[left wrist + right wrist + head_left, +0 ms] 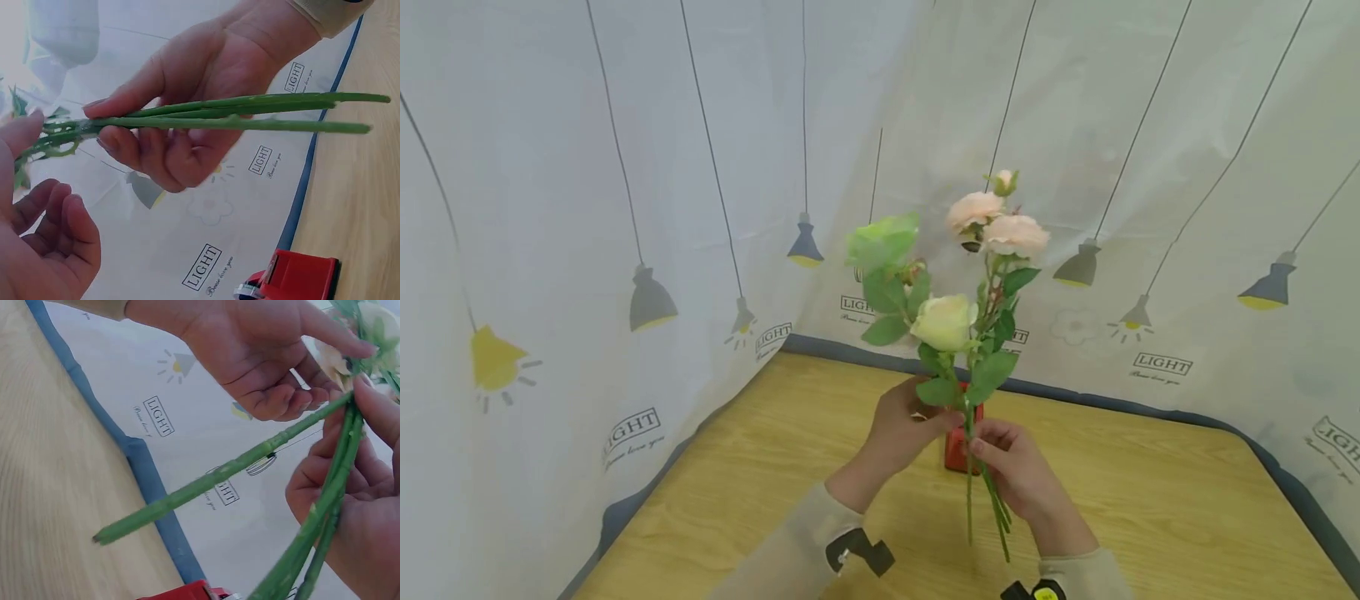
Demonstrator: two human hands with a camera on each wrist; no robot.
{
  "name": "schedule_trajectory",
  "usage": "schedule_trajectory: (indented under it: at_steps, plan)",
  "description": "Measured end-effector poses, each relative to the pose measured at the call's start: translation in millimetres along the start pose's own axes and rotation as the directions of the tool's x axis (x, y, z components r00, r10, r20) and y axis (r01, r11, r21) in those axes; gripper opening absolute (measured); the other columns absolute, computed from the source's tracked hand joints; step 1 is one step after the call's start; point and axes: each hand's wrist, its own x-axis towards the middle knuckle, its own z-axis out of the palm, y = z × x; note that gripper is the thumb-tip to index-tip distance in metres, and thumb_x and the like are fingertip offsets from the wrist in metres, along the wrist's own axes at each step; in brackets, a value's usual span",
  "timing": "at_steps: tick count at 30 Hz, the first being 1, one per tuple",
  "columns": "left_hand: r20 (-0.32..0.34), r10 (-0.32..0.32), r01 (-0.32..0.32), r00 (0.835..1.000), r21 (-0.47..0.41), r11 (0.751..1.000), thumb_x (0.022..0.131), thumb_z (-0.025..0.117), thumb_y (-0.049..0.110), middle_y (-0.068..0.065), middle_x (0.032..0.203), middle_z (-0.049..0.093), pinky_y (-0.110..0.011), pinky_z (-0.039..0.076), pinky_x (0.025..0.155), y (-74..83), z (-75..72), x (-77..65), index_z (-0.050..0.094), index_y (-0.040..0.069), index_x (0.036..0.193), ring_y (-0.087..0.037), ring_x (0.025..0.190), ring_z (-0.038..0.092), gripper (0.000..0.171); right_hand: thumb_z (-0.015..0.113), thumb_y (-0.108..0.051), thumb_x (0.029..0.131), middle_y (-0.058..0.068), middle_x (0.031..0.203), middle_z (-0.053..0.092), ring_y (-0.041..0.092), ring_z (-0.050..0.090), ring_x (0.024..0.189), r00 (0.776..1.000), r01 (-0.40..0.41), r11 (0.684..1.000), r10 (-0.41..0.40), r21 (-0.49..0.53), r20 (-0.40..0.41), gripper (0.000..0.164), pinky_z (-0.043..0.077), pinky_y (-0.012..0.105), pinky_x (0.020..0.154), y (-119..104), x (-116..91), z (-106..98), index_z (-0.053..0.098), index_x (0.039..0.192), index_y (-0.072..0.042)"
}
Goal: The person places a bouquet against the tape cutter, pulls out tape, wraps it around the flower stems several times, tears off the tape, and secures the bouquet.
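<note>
Both hands hold a bunch of artificial flowers upright above the table. Its blooms are pink roses point(1015, 236), a cream rose point(943, 323) and a pale green bloom point(883, 242) with green leaves. My left hand point(906, 429) pinches the stems just below the lower leaves. Slightly lower, my right hand point(1018, 471) grips the green stems point(250, 109) between thumb and curled fingers. One stem point(206, 480) angles away from the others in the right wrist view. Something pale and shiny lies along the stems between the hands in the left wrist view; I cannot tell what.
A red tape dispenser point(303, 275) stands on the wooden table point(760, 433), behind the hands in the head view. White curtain point(715, 208) printed with lamps and the word LIGHT surrounds the table, with a dark blue border point(1075, 396) along its edge.
</note>
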Motion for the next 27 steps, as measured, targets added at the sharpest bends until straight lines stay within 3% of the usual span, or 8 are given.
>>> schedule_trajectory:
  at_steps: [3, 5, 10, 12, 17, 21, 27]
  plan:
    - [0.015, 0.011, -0.011, 1.0, -0.024, 1.0, 0.089, 0.073, 0.028, -0.002, 0.083, 0.072, -0.026, 0.056, 0.061, -3.5, 5.3, -1.0, 0.072, 0.018, 0.093, -0.01, 0.071, 0.065, 0.011, 0.051, 0.0, 0.1, -0.011, 0.083, 0.068, 0.003, 0.064, 0.081, 0.993, 0.065, 0.998, -0.063, 0.013, -0.102, 0.028, 0.055, 0.019, 0.077, -6.7, -2.9, -0.1, 0.069, 0.089, -0.02]
    - [0.055, 0.0, 0.005, 0.998, -0.084, 0.996, 0.09, 0.073, 0.024, -0.007, 0.082, 0.073, -0.026, 0.056, 0.06, -5.9, 10.4, -2.2, 0.074, 0.014, 0.087, -0.01, 0.069, 0.064, 0.011, 0.051, 0.001, 0.1, -0.011, 0.082, 0.068, 0.004, 0.064, 0.081, 0.981, 0.109, 0.994, -0.105, 0.016, -0.16, 0.03, 0.055, 0.019, 0.078, -10.8, -4.3, -0.8, 0.069, 0.088, -0.02]
    - [0.188, -0.021, 0.056, 0.982, -0.183, 0.982, 0.087, 0.076, 0.017, -0.011, 0.088, 0.075, -0.025, 0.058, 0.065, -13.4, 25.5, -8.0, 0.078, 0.008, 0.09, -0.007, 0.072, 0.067, 0.01, 0.054, 0.0, 0.099, -0.009, 0.085, 0.07, 0.007, 0.065, 0.088, 0.939, 0.175, 0.984, -0.174, -0.024, -0.296, 0.027, 0.055, 0.019, 0.086, -19.7, -7.4, -2.3, 0.068, 0.088, -0.019]
    - [0.208, -0.027, 0.069, 0.978, -0.195, 0.978, 0.087, 0.076, 0.017, -0.01, 0.089, 0.076, -0.026, 0.061, 0.068, -15.8, 31.8, -11.1, 0.078, 0.007, 0.092, -0.007, 0.074, 0.069, 0.011, 0.057, -0.001, 0.098, -0.008, 0.086, 0.071, 0.008, 0.067, 0.09, 0.922, 0.181, 0.983, -0.18, -0.027, -0.343, 0.024, 0.056, 0.019, 0.087, -22.7, -7.9, -2.5, 0.068, 0.088, -0.019]
    - [0.176, -0.056, 0.095, 0.983, -0.224, 0.97, 0.086, 0.078, 0.019, -0.008, 0.093, 0.077, -0.033, 0.063, 0.072, -20.5, 45.3, -17.3, 0.078, 0.008, 0.097, -0.008, 0.077, 0.072, 0.016, 0.063, -0.003, 0.095, -0.007, 0.085, 0.071, 0.008, 0.07, 0.09, 0.886, 0.166, 0.986, -0.161, -0.027, -0.435, 0.019, 0.058, 0.019, 0.084, -27.9, -7.7, -2.4, 0.068, 0.086, -0.019]
    - [0.13, -0.066, 0.092, 0.989, -0.204, 0.975, 0.083, 0.08, 0.023, -0.002, 0.094, 0.076, -0.027, 0.062, 0.071, -24.7, 53.9, -21.1, 0.077, 0.012, 0.098, -0.008, 0.078, 0.072, 0.018, 0.067, -0.005, 0.093, -0.006, 0.083, 0.071, 0.008, 0.07, 0.088, 0.874, 0.123, 0.992, -0.122, -0.03, -0.471, 0.016, 0.059, 0.02, 0.083, -29.4, -7.6, -2.0, 0.068, 0.085, -0.018]
    - [0.097, -0.007, 0.024, 0.995, -0.18, 0.983, 0.082, 0.081, 0.026, -0.003, 0.098, 0.077, -0.024, 0.062, 0.07, -28.4, 65.8, -26.0, 0.077, 0.019, 0.099, -0.006, 0.079, 0.072, 0.019, 0.067, -0.003, 0.092, -0.005, 0.084, 0.073, 0.009, 0.071, 0.087, 0.859, 0.117, 0.993, -0.116, -0.029, -0.499, 0.015, 0.059, 0.019, 0.078, -28.1, -7.9, -0.8, 0.067, 0.084, -0.016]
